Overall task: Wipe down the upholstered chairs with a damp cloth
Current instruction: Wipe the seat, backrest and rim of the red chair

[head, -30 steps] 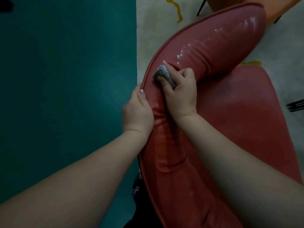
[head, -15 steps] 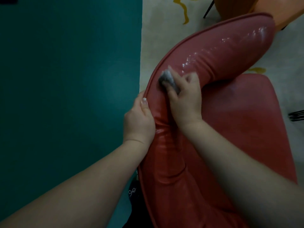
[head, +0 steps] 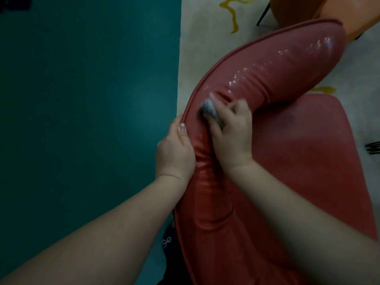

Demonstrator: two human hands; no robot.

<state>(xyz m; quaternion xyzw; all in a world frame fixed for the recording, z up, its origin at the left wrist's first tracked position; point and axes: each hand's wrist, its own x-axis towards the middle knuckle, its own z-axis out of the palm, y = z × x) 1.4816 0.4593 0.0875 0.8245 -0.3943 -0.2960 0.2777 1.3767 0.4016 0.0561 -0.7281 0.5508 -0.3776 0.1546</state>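
The right hand (head: 232,136) has its fingers curled round a small bunched grey cloth (head: 211,112), pressing it onto the curved padded backrest (head: 267,75) of the red upholstered chair (head: 298,161), close to the piped outer edge of that backrest. The left hand (head: 174,155) grips the same edge just beside it, thumb lying over the piping and the fingers wrapped behind, out of sight, as if steadying the chair. Beyond the cloth, toward the far end of the backrest, the covering glistens with wet streaks, so I'd judge that stretch already wiped; the nearer length of the backrest, below the hands, shows a softer sheen, and I can't say whether it has been done. The seat (head: 308,182) looks dull, with only a faint smear near its back edge, so it probably remains, as does any other chair. Counting up: two hands, one cloth, one red chair being worked on, and a second, orange chair (head: 304,11) partly visible at the top edge, standing on the pale patterned floor (head: 205,38) next to the teal floor (head: 82,120).
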